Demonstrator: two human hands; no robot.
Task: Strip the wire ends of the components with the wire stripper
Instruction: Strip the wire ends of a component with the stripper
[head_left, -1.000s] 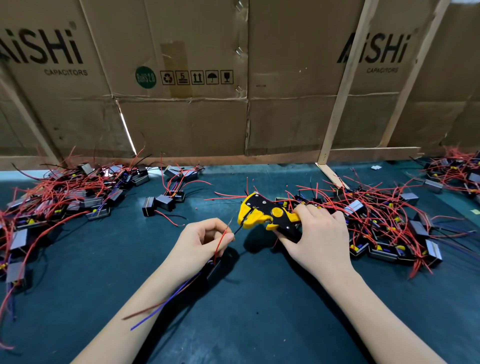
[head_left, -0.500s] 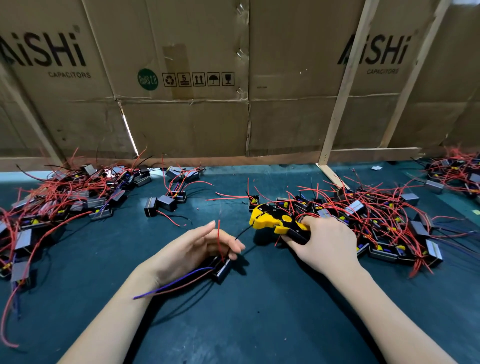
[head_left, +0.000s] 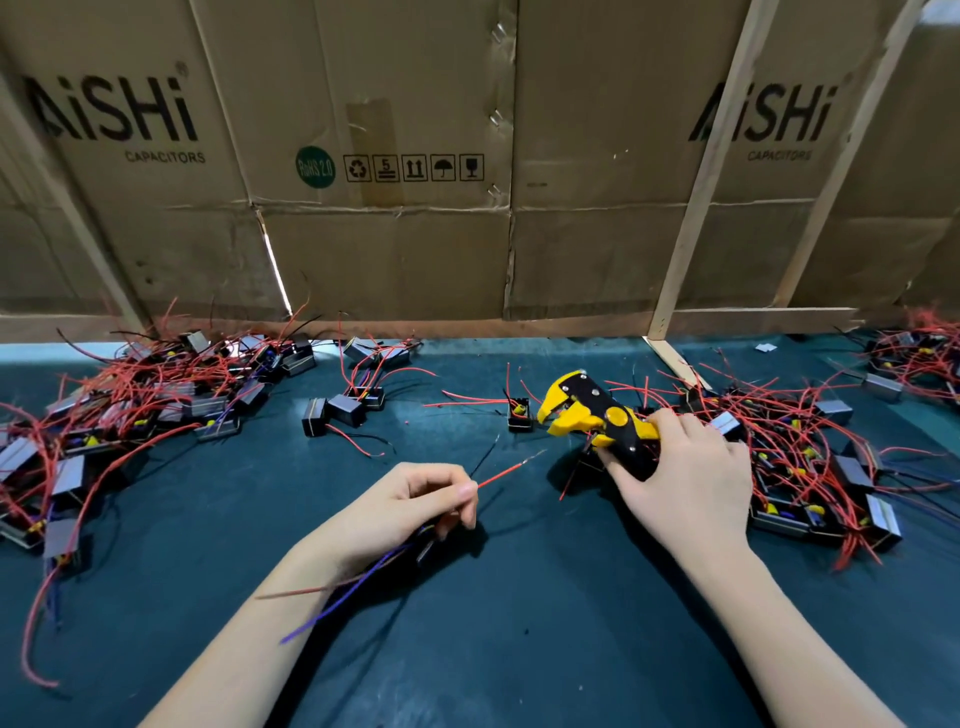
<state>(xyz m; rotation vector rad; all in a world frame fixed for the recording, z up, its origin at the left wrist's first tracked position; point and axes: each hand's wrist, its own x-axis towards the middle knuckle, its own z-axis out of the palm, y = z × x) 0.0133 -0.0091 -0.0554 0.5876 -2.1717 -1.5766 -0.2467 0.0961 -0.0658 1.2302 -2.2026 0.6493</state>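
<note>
so, wire's lined up but not in the stripper yet

left hand (head_left: 410, 506) has its fingers curled, pinching a red wire (head_left: 506, 472) w/ the tip pointing at the tool, and the component (head_left: 423, 550) it belongs to is tucked under the palm, mostly hidden. right hand (head_left: 685, 478) is wrapped round the handle of the yellow/black wire stripper (head_left: 592, 415), held just over the desk (head_left: 519, 623), jaws apart. tip looks bare already tbh, can't tell for sure.

what could go wrong imo: wire's thin and floppy, so it could bend and miss the jaws. shove it too deep and you'd strip too much. also the pile of components (head_left: 810, 467) is right by that hand, so a stray wire could snag in the jaws.
</note>
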